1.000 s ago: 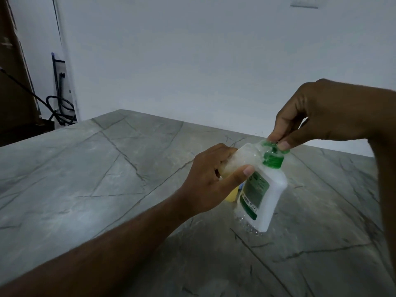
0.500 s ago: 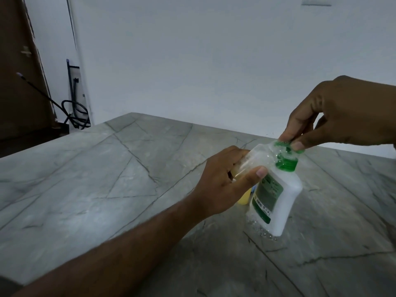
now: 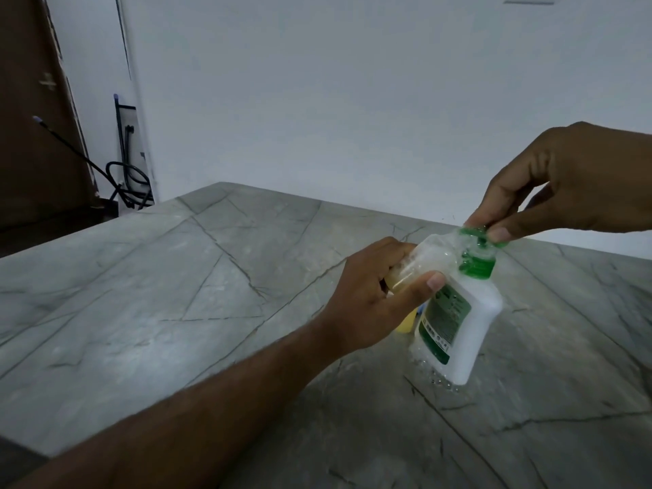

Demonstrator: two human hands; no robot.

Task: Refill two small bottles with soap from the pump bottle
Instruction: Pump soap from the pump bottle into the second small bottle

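The left hand [image 3: 367,298] has its grip closed around a small clear bottle [image 3: 428,261], thumb on the near side, fingers curled behind it. The bottle lies tilted, with its mouth under the green pump head [image 3: 481,238] — the right hand [image 3: 571,185] pinches this head between thumb and fingertips. Below it stands the white pump bottle [image 3: 469,322], leaning, its base on the grey bench [image 3: 176,294]. Something yellow [image 3: 405,324] shows just behind the left hand; what it is, I cannot tell. Dark cables [image 3: 127,178] lie by the far wall.
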